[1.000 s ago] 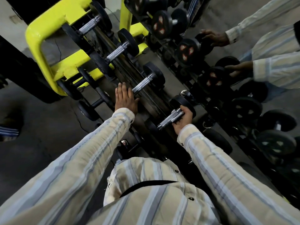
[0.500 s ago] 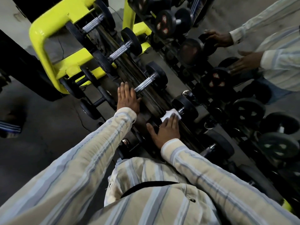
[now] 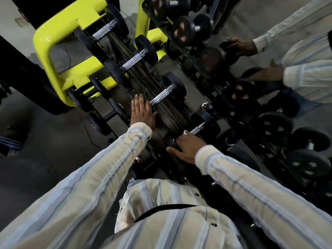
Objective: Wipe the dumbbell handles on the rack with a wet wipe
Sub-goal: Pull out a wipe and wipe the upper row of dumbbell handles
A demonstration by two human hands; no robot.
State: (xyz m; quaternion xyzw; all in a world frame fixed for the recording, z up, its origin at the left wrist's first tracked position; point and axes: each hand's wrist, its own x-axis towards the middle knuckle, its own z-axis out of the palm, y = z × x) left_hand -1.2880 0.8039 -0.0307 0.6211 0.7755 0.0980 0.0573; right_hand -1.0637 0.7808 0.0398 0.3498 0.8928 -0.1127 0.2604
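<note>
Black dumbbells with knurled steel handles lie in a row on the rack (image 3: 172, 112) below me. My right hand (image 3: 186, 147) covers the near end of the closest handle (image 3: 197, 129), pressing a white wet wipe (image 3: 185, 132) of which only a corner shows past my fingers. My left hand (image 3: 142, 112) rests flat with fingers together on the rack, beside the near end of the second dumbbell's handle (image 3: 161, 97). Two further handles (image 3: 133, 61) (image 3: 103, 32) lie beyond.
The yellow frame (image 3: 53, 51) of the rack curves along the left. A mirror on the right shows the dumbbell rows and my striped sleeves and hands (image 3: 265, 74). Grey floor (image 3: 45, 141) lies at the left.
My right hand moved from gripping the handle's far end to lying over its near end, sliding the wipe along it. The wipe is now mostly hidden. My left hand stayed put.
</note>
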